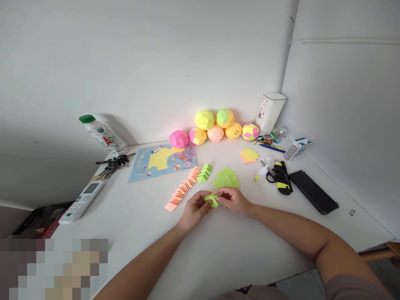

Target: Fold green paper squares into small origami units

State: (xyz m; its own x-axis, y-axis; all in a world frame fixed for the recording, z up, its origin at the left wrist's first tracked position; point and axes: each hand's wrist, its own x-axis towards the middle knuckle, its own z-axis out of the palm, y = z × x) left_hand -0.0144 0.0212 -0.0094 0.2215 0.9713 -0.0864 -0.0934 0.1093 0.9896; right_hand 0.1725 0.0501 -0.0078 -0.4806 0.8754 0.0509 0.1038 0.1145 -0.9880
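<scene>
Between my two hands is a small green paper piece [212,201], partly folded. My left hand [195,208] pinches its left side between thumb and fingers. The fingers of my right hand [234,201] are closed on its right edge. Just beyond them lies a loose pile of green paper sheets [225,180]. Left of that pile, a short row of folded green paper units [204,173] stands beside a longer slanting row of folded orange paper units [183,188].
Several folded paper balls [215,133] are stacked against the wall. A picture board [137,164], a bottle [103,135], keys [114,165] and a remote control [81,202] lie left. Yellow and orange sheets [249,155], scissors [271,177], a utility knife [283,179] and a phone [314,191] lie right.
</scene>
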